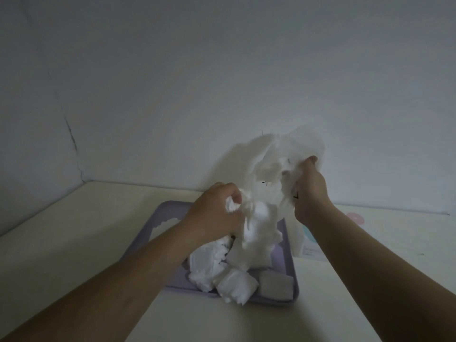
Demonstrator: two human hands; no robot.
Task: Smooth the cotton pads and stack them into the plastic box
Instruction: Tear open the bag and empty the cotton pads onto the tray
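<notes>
A thin translucent plastic bag (274, 166) hangs in the air above a lilac tray (170, 211). My left hand (217, 213) grips its lower left part and my right hand (309, 191) grips its upper right part. White cotton pads (257, 223) spill from the bag's underside. A loose heap of cotton pads (214, 267) lies in the tray under my hands, some in square stacks near the front edge. A grey square pad (276, 285) sits at the tray's front right corner. I cannot make out a plastic box for certain.
A white carton (308, 248) with pale blue and pink marks stands right of the tray, partly hidden by my right forearm. The cream table (74, 255) meets the white wall just behind the tray. A wall corner lies at the far left.
</notes>
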